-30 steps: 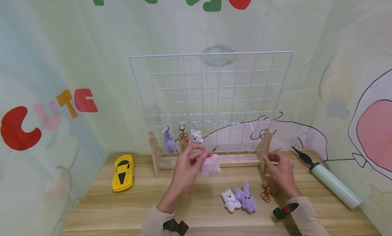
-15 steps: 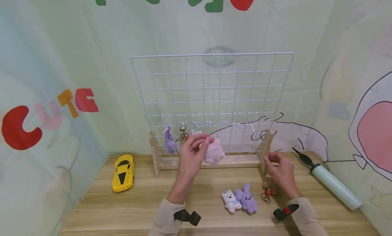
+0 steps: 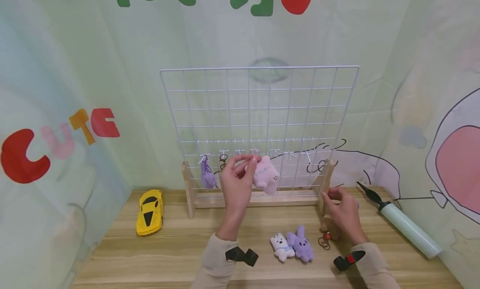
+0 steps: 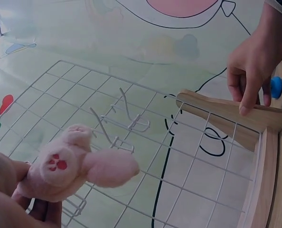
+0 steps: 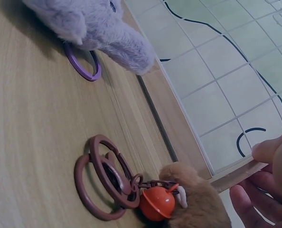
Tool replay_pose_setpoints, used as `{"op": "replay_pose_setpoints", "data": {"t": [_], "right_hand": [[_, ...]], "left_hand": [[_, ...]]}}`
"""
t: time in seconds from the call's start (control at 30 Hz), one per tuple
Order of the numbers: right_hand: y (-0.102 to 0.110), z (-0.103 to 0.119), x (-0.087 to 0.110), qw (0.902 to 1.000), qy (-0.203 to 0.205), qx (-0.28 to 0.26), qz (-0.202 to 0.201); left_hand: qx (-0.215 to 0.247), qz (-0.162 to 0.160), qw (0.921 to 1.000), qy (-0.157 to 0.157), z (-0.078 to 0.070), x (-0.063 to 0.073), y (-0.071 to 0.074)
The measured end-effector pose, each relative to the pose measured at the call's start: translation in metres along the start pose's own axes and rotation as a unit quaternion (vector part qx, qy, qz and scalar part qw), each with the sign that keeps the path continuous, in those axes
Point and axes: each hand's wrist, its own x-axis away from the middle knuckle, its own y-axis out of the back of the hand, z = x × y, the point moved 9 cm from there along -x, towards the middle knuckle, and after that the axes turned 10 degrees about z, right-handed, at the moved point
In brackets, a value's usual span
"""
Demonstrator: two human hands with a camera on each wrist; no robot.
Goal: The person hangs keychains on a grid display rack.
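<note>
My left hand point(image 3: 237, 187) pinches the top of a pink plush keychain point(image 3: 266, 175) in front of the white wire grid rack point(image 3: 258, 67), its fingertips close to one of the hooks. In the left wrist view the pink plush point(image 4: 60, 164) shows a red paw mark. My right hand point(image 3: 342, 212) grips the rack's right wooden upright point(image 3: 327, 182), thumb on one side and fingers on the other. At the rack's left hangs a purple plush point(image 3: 207, 174); beside it a brown keyring point(image 3: 223, 159) shows, its plush hidden behind my left hand. Bare hooks point(image 3: 290, 153) lie to the right.
On the table point(image 3: 161, 255) lie a white bear plush point(image 3: 282, 248), a purple rabbit plush point(image 3: 301, 246) and a brown plush point(image 5: 198, 202) with an orange bell point(image 5: 157, 203). A yellow toy car point(image 3: 150, 212) sits left, a pale green hand pump point(image 3: 410, 227) right.
My left hand has raised the pink plush up and slightly right, to the row of hooks, and now covers the hanging white plush. My right hand has stayed on the upright.
</note>
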Motion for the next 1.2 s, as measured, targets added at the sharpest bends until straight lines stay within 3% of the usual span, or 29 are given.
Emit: {"op": "replay_pose_setpoints", "data": {"t": [0.3, 0.63, 0.77, 1.03, 1.1, 1.2], "right_hand": [[-0.001, 0.0, 0.0, 0.9999, -0.005, -0.004, 0.008], [0.001, 0.001, -0.002, 1.0, 0.005, 0.0, -0.005], [0.001, 0.001, -0.001, 1.0, 0.006, -0.001, -0.006], [0.0, 0.0, 0.0, 1.0, -0.001, -0.001, -0.004], [0.0, 0.0, 0.0, 1.0, -0.003, -0.002, -0.002], [-0.001, 0.0, 0.0, 0.9999, -0.008, -0.005, 0.004]], "left_hand": [[-0.055, -0.04, 0.9976, -0.015, -0.004, -0.004, 0.002], [-0.094, -0.041, 0.9948, -0.005, 0.001, 0.002, 0.01], [-0.09, -0.028, 0.9955, -0.012, -0.001, 0.004, 0.014], [-0.11, -0.013, 0.9916, -0.067, -0.02, 0.007, 0.027], [-0.116, 0.0, 0.9909, -0.069, -0.02, 0.009, 0.028], [-0.125, 0.042, 0.9901, -0.047, -0.009, 0.015, 0.025]]}}
